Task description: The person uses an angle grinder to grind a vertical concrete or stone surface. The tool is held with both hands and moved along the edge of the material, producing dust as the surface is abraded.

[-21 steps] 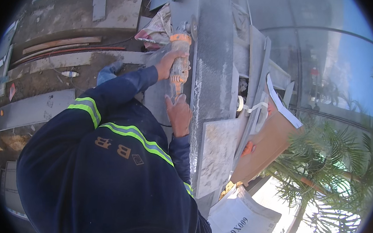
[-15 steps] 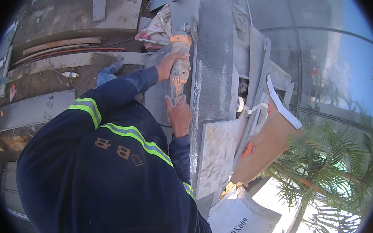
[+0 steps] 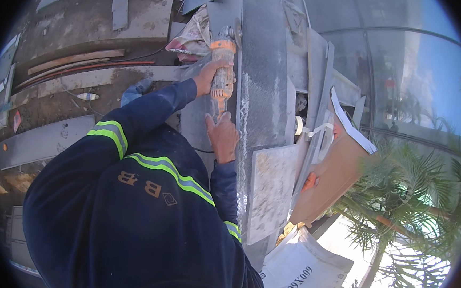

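An orange, dust-covered angle grinder (image 3: 223,71) points away from me, its disc (image 3: 237,34) on edge at the left side of a long dark grey stone slab (image 3: 267,77). Wrapped around the grinder's body is my left hand (image 3: 207,77), closed on it. Nearer to me, my right hand (image 3: 222,137) is closed around the rear handle, its thumb and a finger showing at the narrow end. Pale dust streaks the slab along its near-left part. Whether the disc touches the stone cannot be made out.
A pale dusty tile (image 3: 270,192) lies on the slab's near end. To the right are cardboard (image 3: 331,175), stone strips, a roll of white strap (image 3: 298,126) and palm fronds (image 3: 403,193). A crumpled sack (image 3: 194,34), wooden strips (image 3: 76,61) and a cable connector (image 3: 88,96) lie left.
The grinder and both hands stay in nearly the same place, shifted very slightly away from me. The surroundings shift a little in the picture. Both grips are unchanged.
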Tool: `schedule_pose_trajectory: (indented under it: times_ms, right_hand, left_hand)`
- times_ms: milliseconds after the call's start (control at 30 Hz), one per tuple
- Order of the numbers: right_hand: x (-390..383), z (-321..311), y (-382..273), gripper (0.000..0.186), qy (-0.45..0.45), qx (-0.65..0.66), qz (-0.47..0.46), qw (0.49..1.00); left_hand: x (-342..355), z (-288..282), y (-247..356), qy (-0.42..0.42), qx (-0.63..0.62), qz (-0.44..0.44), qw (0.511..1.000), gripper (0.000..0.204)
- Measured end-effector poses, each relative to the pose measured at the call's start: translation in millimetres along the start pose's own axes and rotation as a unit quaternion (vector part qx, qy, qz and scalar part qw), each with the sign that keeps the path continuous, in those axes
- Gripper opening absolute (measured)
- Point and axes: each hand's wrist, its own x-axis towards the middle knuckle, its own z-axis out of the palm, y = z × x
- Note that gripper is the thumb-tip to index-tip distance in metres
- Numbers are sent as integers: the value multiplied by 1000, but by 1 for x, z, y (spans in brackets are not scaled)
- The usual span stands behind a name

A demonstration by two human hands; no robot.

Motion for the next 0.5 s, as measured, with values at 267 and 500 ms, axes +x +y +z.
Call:
schedule_pose_trajectory:
  times_ms: [267, 500]
  right_hand:
    - [-13, -6, 0, 47, -7, 9, -1, 1000]
    - [-18, -9, -1, 44, -13, 13, 6, 1000]
  left_hand:
    - [-17, 4, -1, 7, 3, -8, 1000, 34]
    - [-21, 5, -5, 7, -4, -4, 1000, 33]
